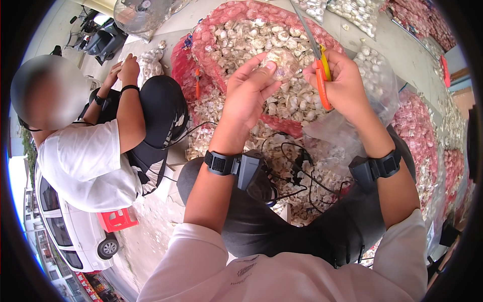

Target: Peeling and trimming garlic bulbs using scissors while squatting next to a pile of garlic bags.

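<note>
My left hand [246,93] pinches a garlic bulb [283,63] between thumb and fingers, above the open red mesh sack. My right hand [344,83] is closed round the handles of a pair of scissors [322,88], one orange and one yellow. The long metal blades point away from me, up past the far side of the garlic, and are apart from the bulb. Below both hands, many loose garlic bulbs [231,48] fill the red mesh sack [322,38].
Garlic skins [216,133] and black cables [302,171] lie between my legs. Clear bags of white bulbs [375,75] stand at right, beside red mesh sacks [412,131]. At left sits another person [90,151], hands together. Orange-handled scissors [197,83] rest on the sack's left side.
</note>
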The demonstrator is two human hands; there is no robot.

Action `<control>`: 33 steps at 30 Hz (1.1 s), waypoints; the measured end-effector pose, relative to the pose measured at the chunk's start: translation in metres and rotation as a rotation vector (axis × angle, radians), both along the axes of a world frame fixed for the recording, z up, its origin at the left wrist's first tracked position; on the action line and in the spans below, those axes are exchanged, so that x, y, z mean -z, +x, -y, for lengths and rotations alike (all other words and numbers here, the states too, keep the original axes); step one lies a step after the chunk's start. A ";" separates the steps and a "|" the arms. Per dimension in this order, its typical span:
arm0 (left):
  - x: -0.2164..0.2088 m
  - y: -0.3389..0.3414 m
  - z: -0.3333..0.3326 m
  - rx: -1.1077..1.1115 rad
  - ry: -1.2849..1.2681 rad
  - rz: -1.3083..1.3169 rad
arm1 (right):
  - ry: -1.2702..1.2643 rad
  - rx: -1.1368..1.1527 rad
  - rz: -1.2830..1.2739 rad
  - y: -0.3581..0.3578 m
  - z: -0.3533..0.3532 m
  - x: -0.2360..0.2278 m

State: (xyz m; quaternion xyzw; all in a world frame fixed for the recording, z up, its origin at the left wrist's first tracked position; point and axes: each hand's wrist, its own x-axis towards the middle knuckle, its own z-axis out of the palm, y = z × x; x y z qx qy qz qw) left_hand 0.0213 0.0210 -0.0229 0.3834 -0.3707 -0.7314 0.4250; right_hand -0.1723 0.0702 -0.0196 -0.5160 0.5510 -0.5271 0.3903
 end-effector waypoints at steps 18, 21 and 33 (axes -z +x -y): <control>0.001 0.002 -0.008 -0.034 -0.259 -0.032 | 0.096 0.037 0.381 0.028 0.011 0.001; 0.003 0.004 -0.009 -0.007 -0.260 -0.002 | 0.134 0.071 0.426 0.028 0.005 0.000; -0.001 -0.014 -0.014 0.117 -0.231 -0.029 | 0.338 0.073 0.166 -0.022 -0.015 0.016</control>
